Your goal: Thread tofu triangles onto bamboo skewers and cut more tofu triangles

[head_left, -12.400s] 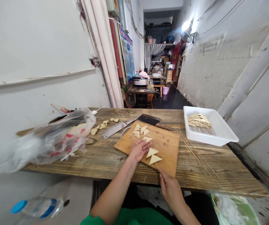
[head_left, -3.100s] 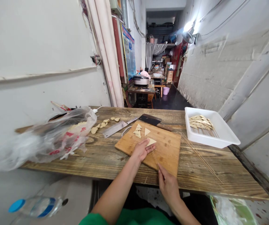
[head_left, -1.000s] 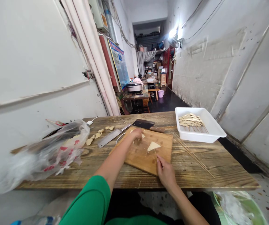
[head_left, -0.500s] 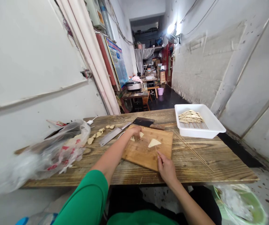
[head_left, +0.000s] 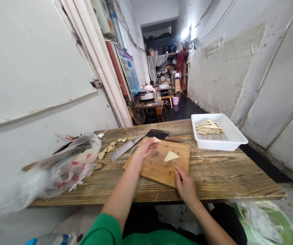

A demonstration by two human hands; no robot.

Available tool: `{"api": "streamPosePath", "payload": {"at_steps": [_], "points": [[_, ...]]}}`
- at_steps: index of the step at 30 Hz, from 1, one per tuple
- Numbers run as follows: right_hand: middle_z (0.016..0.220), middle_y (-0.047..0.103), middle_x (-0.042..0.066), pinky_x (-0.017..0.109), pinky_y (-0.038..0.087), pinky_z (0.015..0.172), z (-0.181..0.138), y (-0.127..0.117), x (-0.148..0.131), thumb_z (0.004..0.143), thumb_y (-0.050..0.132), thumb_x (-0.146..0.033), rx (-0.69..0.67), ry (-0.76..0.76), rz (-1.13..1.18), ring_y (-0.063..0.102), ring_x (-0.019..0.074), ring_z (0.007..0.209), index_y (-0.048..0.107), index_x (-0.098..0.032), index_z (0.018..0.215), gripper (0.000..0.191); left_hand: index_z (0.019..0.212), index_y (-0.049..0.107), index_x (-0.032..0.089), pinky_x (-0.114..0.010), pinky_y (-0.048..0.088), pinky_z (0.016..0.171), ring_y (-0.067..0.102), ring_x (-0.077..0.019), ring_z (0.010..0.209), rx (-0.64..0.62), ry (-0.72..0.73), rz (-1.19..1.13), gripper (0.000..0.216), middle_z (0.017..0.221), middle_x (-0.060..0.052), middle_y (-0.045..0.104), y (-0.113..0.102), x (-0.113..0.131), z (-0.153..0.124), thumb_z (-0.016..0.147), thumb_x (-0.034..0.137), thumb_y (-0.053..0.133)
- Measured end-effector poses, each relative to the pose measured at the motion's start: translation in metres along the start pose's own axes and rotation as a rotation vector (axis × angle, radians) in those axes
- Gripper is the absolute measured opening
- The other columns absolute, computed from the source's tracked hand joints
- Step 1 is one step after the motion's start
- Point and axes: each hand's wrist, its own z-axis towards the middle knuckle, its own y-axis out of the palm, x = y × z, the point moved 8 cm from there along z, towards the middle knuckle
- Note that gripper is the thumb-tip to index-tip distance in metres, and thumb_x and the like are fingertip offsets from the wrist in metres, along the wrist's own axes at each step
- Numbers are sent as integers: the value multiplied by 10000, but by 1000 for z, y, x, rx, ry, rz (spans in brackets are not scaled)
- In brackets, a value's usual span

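My right hand is closed round a thin wooden skewer at the near right of the wooden cutting board. On the skewer's tip sits a pale triangular slice of food, over the board. My left hand is raised above the board's far left part, holding another pale triangular slice at its fingertips. Behind the board lies a dark-bladed cleaver with a wooden handle. A second, silver knife rests to the left.
At the right stands a white plastic tray with stacked skewered slices. Several loose skewers lie before it. Pale pieces and a clear plastic bag occupy the left. A green bin stands below right. A person sits far back.
My left hand has lifted off the board and turned, with a triangular slice now in its fingers. My right hand keeps hold of the skewer. The whole view has shifted slightly.
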Motion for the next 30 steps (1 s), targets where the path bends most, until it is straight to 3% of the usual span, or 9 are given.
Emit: {"api": "streamPosePath", "payload": {"at_steps": [3, 7, 15, 30], "points": [[986, 699, 102, 273, 536, 749, -18, -5, -10, 868, 393, -233, -47, -47, 18, 680, 191, 842, 635, -145, 1091, 341, 812, 524, 116, -252, 532, 735, 659, -140, 760, 130, -135, -378, 16, 789, -96, 664, 0, -48, -25, 824, 107, 522], [970, 704, 95, 253, 539, 730, -38, -8, -19, 865, 401, -217, -151, -55, -2, 687, 185, 813, 645, -152, 1076, 329, 791, 513, 104, -289, 557, 699, 666, -195, 786, 197, -215, -477, 63, 807, -131, 662, 5, -82, -40, 804, 43, 515], [968, 705, 88, 279, 538, 737, -40, -6, -17, 859, 387, -213, -205, 14, -52, 691, 190, 788, 645, -167, 1077, 341, 787, 486, 119, -372, 564, 706, 642, -255, 897, 188, -287, -510, 80, 920, -147, 645, 5, -83, -38, 801, 45, 511], [964, 704, 108, 271, 534, 742, -34, 3, -13, 854, 397, -211, -219, 12, 3, 683, 192, 833, 656, -137, 1045, 330, 814, 499, 116, -395, 547, 741, 651, -261, 863, 144, -279, -519, 63, 880, -135, 647, 7, -84, -39, 795, 64, 530]]}}
